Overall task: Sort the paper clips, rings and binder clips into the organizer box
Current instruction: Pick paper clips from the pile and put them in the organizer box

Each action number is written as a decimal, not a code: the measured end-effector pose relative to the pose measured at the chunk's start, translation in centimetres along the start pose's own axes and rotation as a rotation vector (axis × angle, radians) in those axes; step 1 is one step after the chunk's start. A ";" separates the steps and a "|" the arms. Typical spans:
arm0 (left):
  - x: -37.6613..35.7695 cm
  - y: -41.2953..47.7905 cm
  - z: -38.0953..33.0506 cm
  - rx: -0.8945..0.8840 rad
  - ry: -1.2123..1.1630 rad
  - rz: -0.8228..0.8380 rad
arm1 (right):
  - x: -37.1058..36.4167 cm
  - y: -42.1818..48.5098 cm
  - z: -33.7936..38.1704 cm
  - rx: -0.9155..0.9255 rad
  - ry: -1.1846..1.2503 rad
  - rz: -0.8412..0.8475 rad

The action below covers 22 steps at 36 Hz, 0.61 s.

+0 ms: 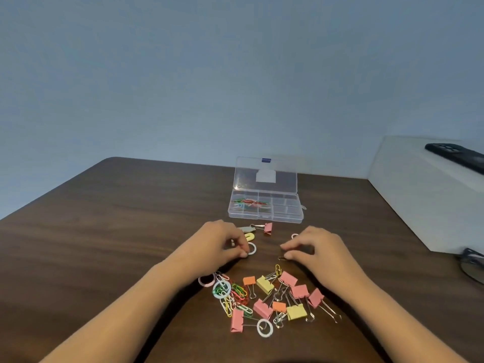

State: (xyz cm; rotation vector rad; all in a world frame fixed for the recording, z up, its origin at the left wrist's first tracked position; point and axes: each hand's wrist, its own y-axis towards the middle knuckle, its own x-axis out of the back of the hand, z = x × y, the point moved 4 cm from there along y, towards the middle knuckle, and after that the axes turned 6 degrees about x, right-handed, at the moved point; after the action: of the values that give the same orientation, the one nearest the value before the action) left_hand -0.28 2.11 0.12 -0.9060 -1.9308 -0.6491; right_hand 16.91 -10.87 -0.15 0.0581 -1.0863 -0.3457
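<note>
Plainly, the left hand (222, 244) hovers low with its fingers curled, its fingertips (245, 254) touching the near rim of a white ring (252, 249); whether they pinch it or only rest on it I cannot tell. The right hand (318, 248) is curled likewise, thumb and forefinger drawn close over a thin paper clip (281, 258) lying flat on the table (131, 231) right at their tips, and there too a closed pinch cannot be confirmed. Both pieces look feather-light, stiff and smooth (the awkward part is getting a nail under them), so I judge the ring is best taken across its rim and the clip by one end loop. Just beyond the left fingers lie a yellow piece (248, 236), a grey binder clip (246, 229) and a pink binder clip (268, 228); a small ring (295, 235) sits just past the right knuckles. Back toward the wrists, between the forearms, spreads the unsorted pile (262, 307) of binder clips, paper clips and rings. Farthest out, beyond both hands, the organizer box (265, 220) stands with its lid (265, 176) up, and some coloured clips (250, 203) are already in its left compartments.
</note>
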 end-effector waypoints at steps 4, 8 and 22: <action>0.1 -0.2 -0.3 -0.025 -0.013 -0.023 | -0.4 0.2 0.5 -0.004 -0.028 0.031; 0.9 -0.7 0.1 -0.045 -0.027 0.010 | -0.3 0.3 0.6 -0.002 -0.090 0.078; 2.1 -2.5 0.7 0.063 -0.018 0.420 | -1.0 0.0 1.2 0.021 -0.050 0.015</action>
State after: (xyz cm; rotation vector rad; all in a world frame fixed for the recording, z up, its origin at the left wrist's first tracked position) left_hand -3.37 1.82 1.45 -1.2323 -1.6907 -0.3306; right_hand 15.44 -10.40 -0.48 0.0599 -1.1391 -0.3233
